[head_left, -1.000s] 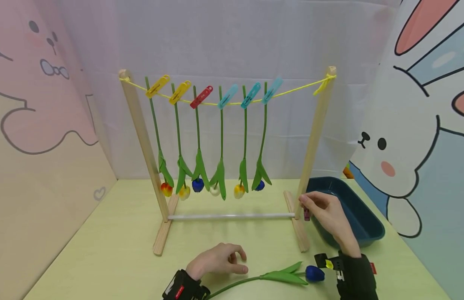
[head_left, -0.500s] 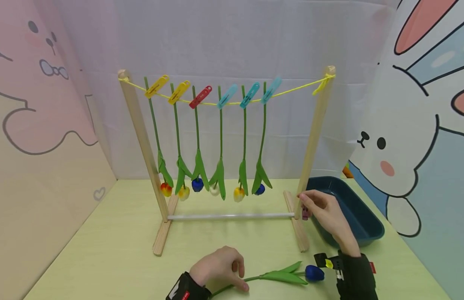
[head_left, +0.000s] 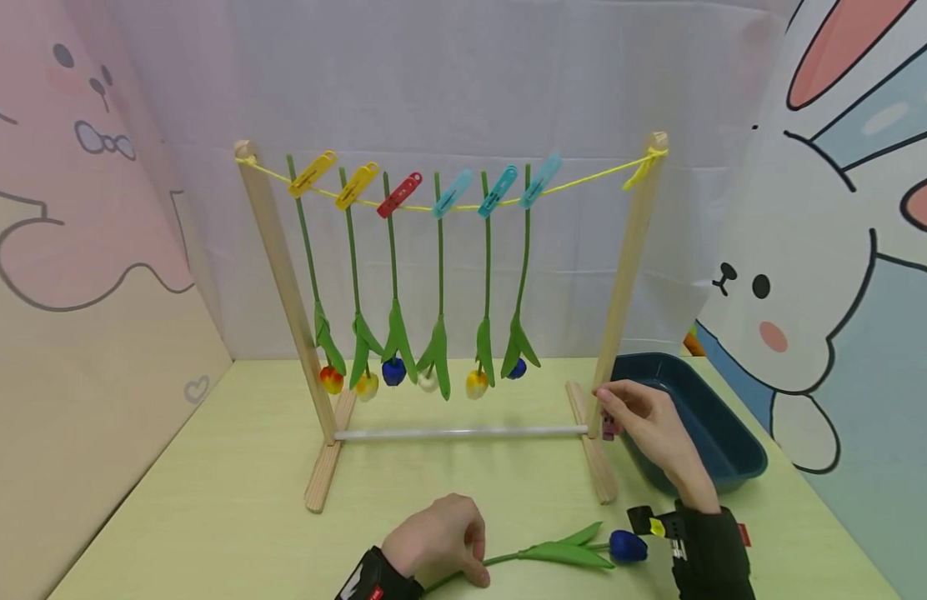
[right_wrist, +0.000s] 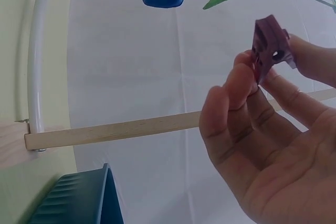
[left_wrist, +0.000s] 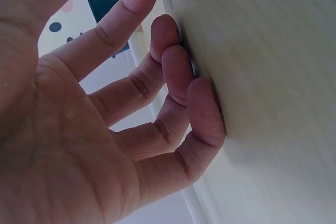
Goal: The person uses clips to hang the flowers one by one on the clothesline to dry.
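Note:
A blue artificial tulip (head_left: 565,553) lies on the table, its bloom to the right. My left hand (head_left: 439,543) pinches its stem between thumb and index finger. In the left wrist view the other fingertips (left_wrist: 206,106) rest on the tabletop and the stem is out of sight. My right hand (head_left: 654,429) is beside the right post, in front of the basin. A dark purple clothespin (right_wrist: 270,45) is gripped between its thumb and fingers. Several tulips hang head down from a yellow string (head_left: 594,177), each held by a clothespin, such as the red clothespin (head_left: 399,196).
The string spans two wooden posts, the left post (head_left: 287,292) and the right post (head_left: 630,275). A white rod (head_left: 463,433) joins their feet low down. Behind my right hand stands a dark teal basin (head_left: 734,425). A white cloth (head_left: 463,83) forms the backdrop.
My left hand has come down and slightly right onto the tulip's stem, and its thumb and index finger have closed on it. The right hand with the clothespin has stayed nearly still.

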Available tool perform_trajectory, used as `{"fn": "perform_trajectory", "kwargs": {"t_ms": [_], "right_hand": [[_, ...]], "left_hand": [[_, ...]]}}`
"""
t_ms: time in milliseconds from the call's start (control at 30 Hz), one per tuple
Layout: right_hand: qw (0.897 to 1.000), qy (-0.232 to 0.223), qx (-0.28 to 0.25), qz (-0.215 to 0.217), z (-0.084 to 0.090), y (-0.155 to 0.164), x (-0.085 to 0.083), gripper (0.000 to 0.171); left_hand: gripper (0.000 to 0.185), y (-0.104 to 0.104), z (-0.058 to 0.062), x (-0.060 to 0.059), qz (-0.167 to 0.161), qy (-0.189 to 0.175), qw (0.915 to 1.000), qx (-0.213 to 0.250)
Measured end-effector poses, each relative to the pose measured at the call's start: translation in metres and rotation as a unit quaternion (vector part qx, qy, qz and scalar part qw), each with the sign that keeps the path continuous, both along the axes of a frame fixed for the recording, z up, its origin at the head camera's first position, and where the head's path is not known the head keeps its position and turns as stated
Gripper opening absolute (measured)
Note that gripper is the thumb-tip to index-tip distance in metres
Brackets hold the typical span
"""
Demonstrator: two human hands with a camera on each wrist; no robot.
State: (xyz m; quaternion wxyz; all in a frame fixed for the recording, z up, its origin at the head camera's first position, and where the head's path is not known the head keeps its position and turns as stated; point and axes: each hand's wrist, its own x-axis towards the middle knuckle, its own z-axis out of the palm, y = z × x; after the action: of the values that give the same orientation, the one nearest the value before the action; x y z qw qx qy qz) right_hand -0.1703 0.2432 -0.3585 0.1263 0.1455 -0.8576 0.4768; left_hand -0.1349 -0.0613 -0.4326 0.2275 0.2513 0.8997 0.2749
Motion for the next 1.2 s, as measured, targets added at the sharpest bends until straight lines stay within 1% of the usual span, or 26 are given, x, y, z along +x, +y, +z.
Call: {"fn": "perform_trajectory", "kwargs": {"t_ms": [100,267,467,700,800,867,933,1100,1200], "right_hand": [[1.0,-0.003,0.003,-0.002,0.0,0.0,0.0,0.022],[1.0,-0.008,0.005,-0.005,0.001,0.0,0.0,0.023],[1.0,-0.006,0.004,-0.002,0.001,0.0,0.0,0.023],[1.0,-0.002,0.001,0.002,0.001,0.001,0.001,0.023],[1.0,-0.001,0.002,0.002,0.001,0.001,0.001,0.023],[1.0,0.0,0.002,0.002,0.001,0.001,0.001,0.023],[1.0,0.0,0.001,0.004,0.001,0.002,0.001,0.023],[1.0,-0.004,-0.001,0.005,0.001,0.002,0.001,0.024],[1.0,-0.007,-0.001,0.003,0.002,0.002,0.002,0.024]], "left_hand": [[0.024,0.0,0.0,-0.001,0.003,-0.005,1.0,-0.002],[0.026,0.002,-0.001,0.0,0.013,0.004,0.9998,-0.015],[0.026,0.002,-0.002,-0.001,0.016,-0.002,0.9998,-0.011],[0.021,-0.006,0.001,-0.005,-0.001,-0.033,0.9994,0.0],[0.018,-0.008,0.004,-0.006,-0.02,-0.034,0.9992,0.006],[0.016,-0.009,0.006,-0.005,-0.032,-0.028,0.999,0.011],[0.014,-0.008,0.007,-0.005,-0.038,-0.014,0.999,0.018],[0.002,-0.007,0.007,-0.006,-0.051,0.049,0.9974,0.018],[0.004,-0.006,0.005,-0.008,-0.065,0.077,0.9946,0.025]]}}
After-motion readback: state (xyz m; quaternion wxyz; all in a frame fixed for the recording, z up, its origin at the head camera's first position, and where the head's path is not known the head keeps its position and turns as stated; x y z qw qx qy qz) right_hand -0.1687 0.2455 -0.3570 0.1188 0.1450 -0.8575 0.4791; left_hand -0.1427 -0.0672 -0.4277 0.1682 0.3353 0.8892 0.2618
